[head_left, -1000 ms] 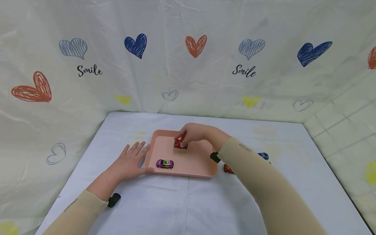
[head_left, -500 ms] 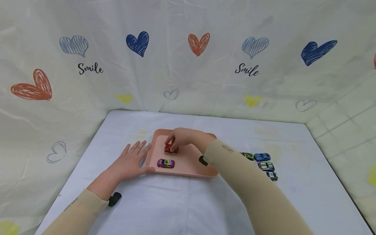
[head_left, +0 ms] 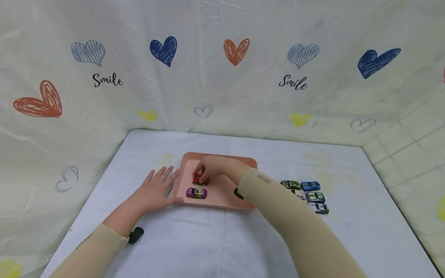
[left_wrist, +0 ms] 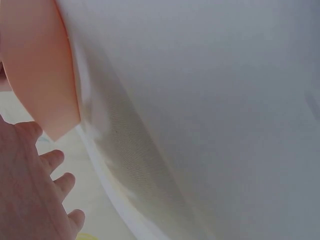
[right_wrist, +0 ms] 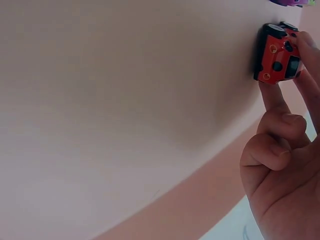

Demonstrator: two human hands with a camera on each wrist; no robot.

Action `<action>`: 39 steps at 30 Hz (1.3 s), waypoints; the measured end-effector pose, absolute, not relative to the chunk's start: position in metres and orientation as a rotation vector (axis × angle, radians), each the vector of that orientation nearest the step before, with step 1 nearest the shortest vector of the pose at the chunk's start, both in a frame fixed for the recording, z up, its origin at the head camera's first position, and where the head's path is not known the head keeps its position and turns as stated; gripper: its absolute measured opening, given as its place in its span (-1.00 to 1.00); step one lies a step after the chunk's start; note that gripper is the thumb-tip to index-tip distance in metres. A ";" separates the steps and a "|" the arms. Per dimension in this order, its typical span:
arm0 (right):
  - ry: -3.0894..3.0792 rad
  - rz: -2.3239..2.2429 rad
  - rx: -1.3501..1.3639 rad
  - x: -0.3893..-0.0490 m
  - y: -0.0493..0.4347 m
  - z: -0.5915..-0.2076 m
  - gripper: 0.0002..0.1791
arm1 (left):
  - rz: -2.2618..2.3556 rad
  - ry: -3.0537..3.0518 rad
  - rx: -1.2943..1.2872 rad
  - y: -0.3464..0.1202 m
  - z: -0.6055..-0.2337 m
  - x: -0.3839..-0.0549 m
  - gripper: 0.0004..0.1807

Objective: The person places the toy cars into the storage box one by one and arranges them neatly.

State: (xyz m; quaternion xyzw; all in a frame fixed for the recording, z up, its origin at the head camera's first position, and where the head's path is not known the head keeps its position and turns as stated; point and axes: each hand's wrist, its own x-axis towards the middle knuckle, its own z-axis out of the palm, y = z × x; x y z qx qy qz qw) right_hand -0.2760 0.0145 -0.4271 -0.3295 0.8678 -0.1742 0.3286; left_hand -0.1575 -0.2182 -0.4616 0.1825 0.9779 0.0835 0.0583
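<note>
A red toy car point(head_left: 197, 179) with black spots is pinched between the thumb and fingers of my right hand point(head_left: 216, 166), low over the left part of the pink tray point(head_left: 226, 197). The right wrist view shows the red car point(right_wrist: 280, 57) with its wheels at the tray floor. Just in front of it sits a purple toy car point(head_left: 196, 193) with green markings. My left hand point(head_left: 154, 192) lies spread at the tray's left edge, its thumb at the near left corner. In the left wrist view the left hand point(left_wrist: 30, 185) is beside the tray wall point(left_wrist: 42, 65).
Right of the tray, several toy cars stand grouped on the white table: a green one point(head_left: 290, 184), a blue one point(head_left: 310, 185), a green-and-white one point(head_left: 315, 197) and a white-and-black one point(head_left: 318, 208). My right forearm partly covers this group. A patterned curtain point(head_left: 222, 88) hangs behind.
My right hand has moved left and toward me with the red car, bringing it behind the purple car. More of the cars on the right have come into view. The left hand stays put.
</note>
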 end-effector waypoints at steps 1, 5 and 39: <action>2.269 -0.457 -0.861 -0.276 0.015 -0.427 -0.58 | 0.256 2.964 0.552 -0.218 -0.461 -0.157 0.17; 2.264 -0.454 -0.854 -0.277 0.016 -0.429 -0.57 | 0.245 2.953 0.542 -0.219 -0.464 -0.159 0.17; 2.349 -0.644 -0.969 -0.271 0.049 -0.403 -0.53 | 0.246 2.946 0.528 -0.215 -0.461 -0.159 0.18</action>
